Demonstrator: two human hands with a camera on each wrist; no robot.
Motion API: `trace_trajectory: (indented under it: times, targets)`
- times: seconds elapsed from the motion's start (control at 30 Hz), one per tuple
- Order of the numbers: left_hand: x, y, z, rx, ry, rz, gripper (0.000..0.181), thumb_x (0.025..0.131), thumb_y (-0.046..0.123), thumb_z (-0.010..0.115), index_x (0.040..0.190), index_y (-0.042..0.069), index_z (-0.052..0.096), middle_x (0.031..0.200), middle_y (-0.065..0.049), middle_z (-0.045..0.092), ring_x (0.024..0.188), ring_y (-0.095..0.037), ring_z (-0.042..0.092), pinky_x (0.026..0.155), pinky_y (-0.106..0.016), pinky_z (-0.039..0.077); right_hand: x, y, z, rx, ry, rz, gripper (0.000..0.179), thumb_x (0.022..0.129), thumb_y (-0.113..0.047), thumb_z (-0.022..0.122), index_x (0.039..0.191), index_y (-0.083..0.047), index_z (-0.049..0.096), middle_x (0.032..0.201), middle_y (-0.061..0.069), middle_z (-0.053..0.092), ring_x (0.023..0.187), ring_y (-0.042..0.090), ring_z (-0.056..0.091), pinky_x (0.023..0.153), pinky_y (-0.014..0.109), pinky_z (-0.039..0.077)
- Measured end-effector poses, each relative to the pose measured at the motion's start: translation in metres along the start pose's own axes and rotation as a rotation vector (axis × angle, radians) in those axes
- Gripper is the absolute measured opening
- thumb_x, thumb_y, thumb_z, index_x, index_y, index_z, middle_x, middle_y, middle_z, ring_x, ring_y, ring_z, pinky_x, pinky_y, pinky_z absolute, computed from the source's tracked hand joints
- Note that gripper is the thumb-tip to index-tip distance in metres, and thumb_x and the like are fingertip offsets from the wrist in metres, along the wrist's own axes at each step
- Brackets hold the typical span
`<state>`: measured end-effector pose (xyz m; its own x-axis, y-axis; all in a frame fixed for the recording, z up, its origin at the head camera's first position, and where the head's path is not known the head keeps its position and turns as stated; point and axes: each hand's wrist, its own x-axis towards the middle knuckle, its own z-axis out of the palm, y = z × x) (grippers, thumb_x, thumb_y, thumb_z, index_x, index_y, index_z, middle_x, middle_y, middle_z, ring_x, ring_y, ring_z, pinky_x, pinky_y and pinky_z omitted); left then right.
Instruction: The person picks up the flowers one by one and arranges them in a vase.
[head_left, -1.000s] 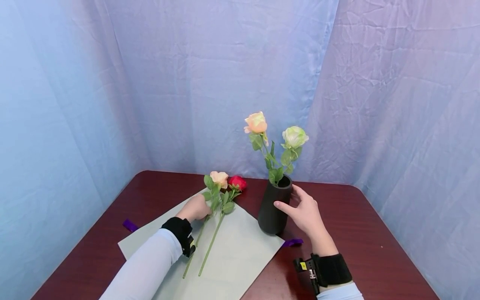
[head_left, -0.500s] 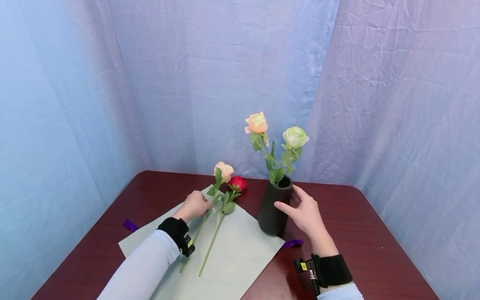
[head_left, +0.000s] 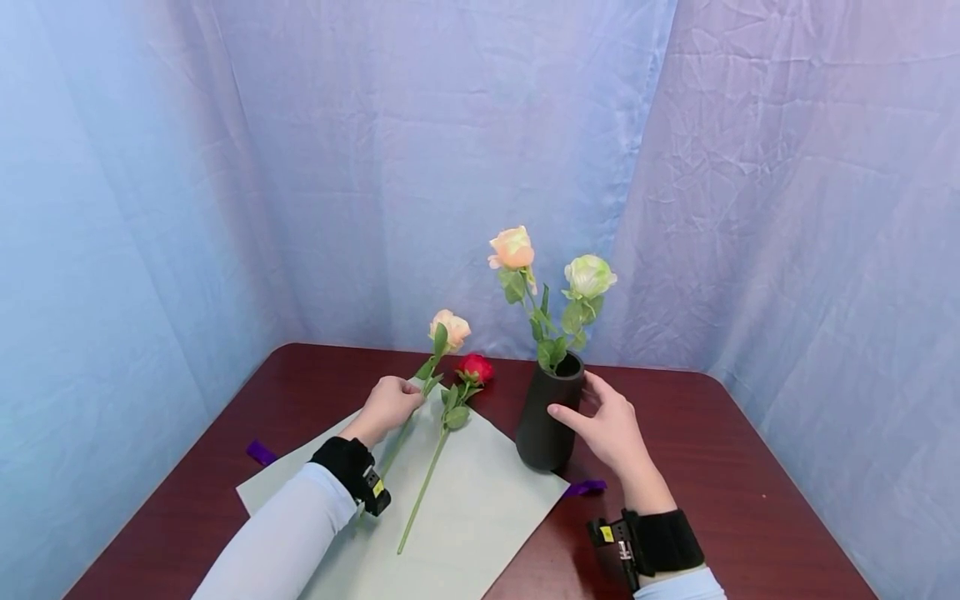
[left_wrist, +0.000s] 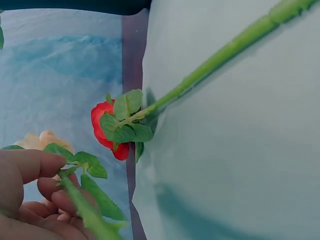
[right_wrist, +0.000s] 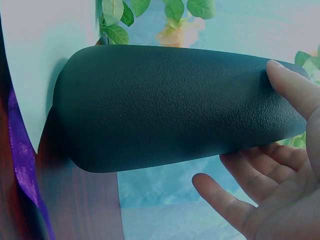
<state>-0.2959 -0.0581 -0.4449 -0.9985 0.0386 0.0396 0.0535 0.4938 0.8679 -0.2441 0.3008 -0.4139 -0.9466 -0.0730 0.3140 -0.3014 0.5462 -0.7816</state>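
My left hand (head_left: 388, 407) pinches the green stem of a peach rose (head_left: 450, 331) between thumb and fingers, just below its leaves. That rose slants up above the pale sheet of wrapping paper (head_left: 487, 492), bloom pointing away. Beside it, a red rose (head_left: 476, 367) lies with its stem on the paper and its bloom past the far edge. On the right, my right hand (head_left: 611, 427) holds a black vase (head_left: 546, 425) near its upper part, thumb on the near side and fingers behind. Another peach rose (head_left: 513, 247) and a greenish-white rose (head_left: 590, 276) stand in the vase.
Purple ribbon (head_left: 585, 487) sticks out from under the paper's right corner, with another purple ribbon piece (head_left: 261, 452) at its left. A dark red-brown table (head_left: 720, 467) lies beneath, and pale blue curtains (head_left: 450, 167) hang along its back and sides.
My left hand has raised the peach rose off the paper, its bloom moving up and slightly right. The right hand and the vase have stayed in place.
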Motion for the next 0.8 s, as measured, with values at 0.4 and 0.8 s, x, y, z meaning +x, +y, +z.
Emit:
trace_trajectory:
  times: [0.4,0.8]
  targets:
    - [-0.008,0.013,0.002,-0.14,-0.003,-0.022,0.011,0.102,0.01,0.059,0.096,0.001,0.063,0.075,-0.005,0.051,0.059,-0.015,0.045,0.065,-0.04,0.05,0.0,0.0,0.0,0.003,0.007,-0.008,0.086,0.084,-0.049,0.083,0.153,-0.013,0.045,0.142,0.016,0.059,0.128,0.034,0.058,0.097,0.054,0.05]
    - [-0.007,0.016,0.007,-0.202,0.027,-0.046,0.021,0.102,0.011,0.058,0.119,-0.002,0.062,0.103,-0.014,0.06,0.058,-0.014,0.04,0.064,-0.031,0.046,0.0,-0.002,0.0,0.026,-0.004,-0.002,0.086,0.083,-0.049,0.083,0.153,-0.015,0.045,0.143,0.015,0.058,0.128,0.033,0.058,0.098,0.054,0.05]
